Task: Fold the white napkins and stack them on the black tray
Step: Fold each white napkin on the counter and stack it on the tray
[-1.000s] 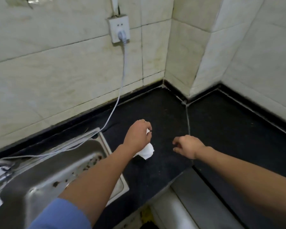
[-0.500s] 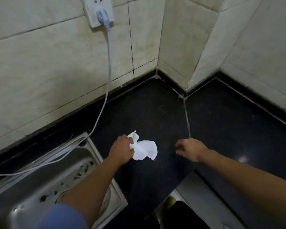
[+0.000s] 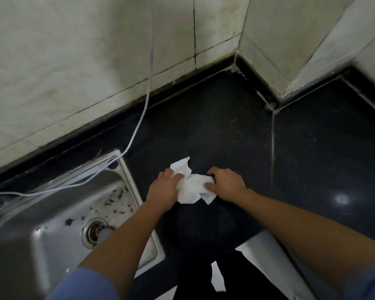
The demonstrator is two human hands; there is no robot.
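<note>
- White and crumpled, the napkin [image 3: 192, 187] lies on the black table [image 3: 225, 131], just right of the sink, pinned between both hands.
- A moment ago only the left hand [image 3: 164, 189] touched it; now the right hand [image 3: 224, 184] has closed in, fingers curled onto the napkin's right edge.
- The left hand's fingers press the left side, partly flat. That suggests flattening before the 1st fold.
- The paper looks thin, soft and wrinkled, with ragged corners.
- The table is glossy dark stone; the steel sink [image 3: 52, 230] holds dark specks; a white cable [image 3: 139, 120] trails from the pale tiled wall.
- No tray is in view.
</note>
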